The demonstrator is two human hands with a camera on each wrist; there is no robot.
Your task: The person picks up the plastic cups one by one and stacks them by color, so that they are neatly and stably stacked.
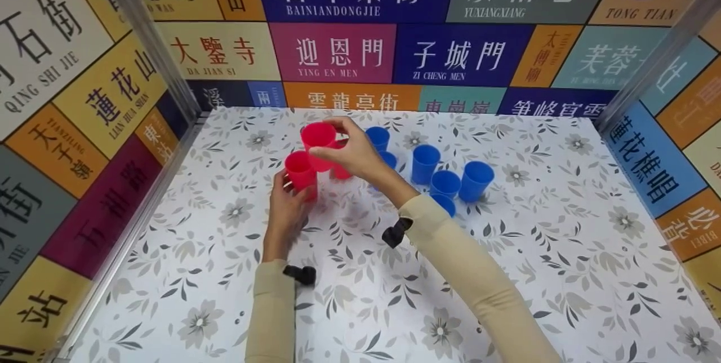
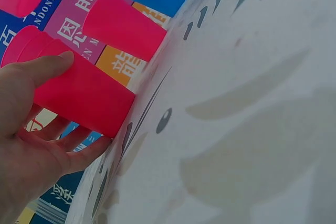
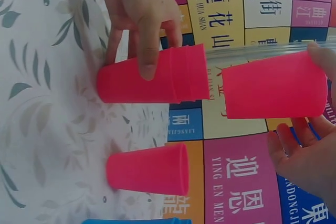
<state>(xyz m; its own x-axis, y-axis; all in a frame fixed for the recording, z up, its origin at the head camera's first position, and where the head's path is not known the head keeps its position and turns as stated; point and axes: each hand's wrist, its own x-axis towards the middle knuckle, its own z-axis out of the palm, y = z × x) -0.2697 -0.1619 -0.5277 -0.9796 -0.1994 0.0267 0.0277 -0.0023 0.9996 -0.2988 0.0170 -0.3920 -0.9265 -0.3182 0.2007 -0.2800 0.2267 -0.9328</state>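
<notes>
Upright on the table stands a stack of nested red cups, its layered rims showing in the left wrist view. My left hand grips that stack, thumb on one side and fingers round the other. Just above and beyond it, my right hand holds a single red cup near its rim, clear of the table. In the right wrist view a small gap separates this cup's base from the stack's top rim. One more red cup stands on the table, partly hidden behind my right hand in the head view.
Several blue cups stand right of the red ones, among them a blue cup and the rightmost blue cup. My right forearm partly covers some. A flower-patterned cloth covers the table. Walls of coloured signs enclose the back and sides.
</notes>
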